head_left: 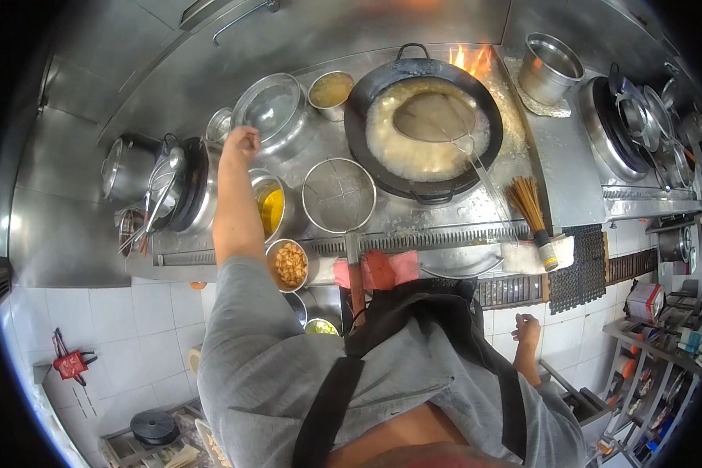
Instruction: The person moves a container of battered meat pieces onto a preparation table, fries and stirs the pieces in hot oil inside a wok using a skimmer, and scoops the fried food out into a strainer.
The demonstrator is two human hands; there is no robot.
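Observation:
My left hand point(244, 140) is reached out at the left of the stove, with its fingers curled in by the rim of a large steel pot point(269, 105) of clear liquid. Whatever those fingers hold is hidden. A small steel container point(219, 125) stands just left of that pot. Low at my right side hangs my right hand point(526, 329), holding nothing, its fingers loosely bent and apart. The black wok point(359, 129) contains pale, foamy bubbling liquid. A mesh strainer point(434, 117) lies in it, its handle sloping over the front rim.
Flames point(469, 60) rise behind the wok. Nearer stand a round sieve point(338, 195), a pot of yellow liquid point(271, 209) and a bowl of brown pieces point(291, 264). A bamboo brush point(532, 207) leans on a white cloth point(522, 256). A steel pot point(551, 69) stands back right.

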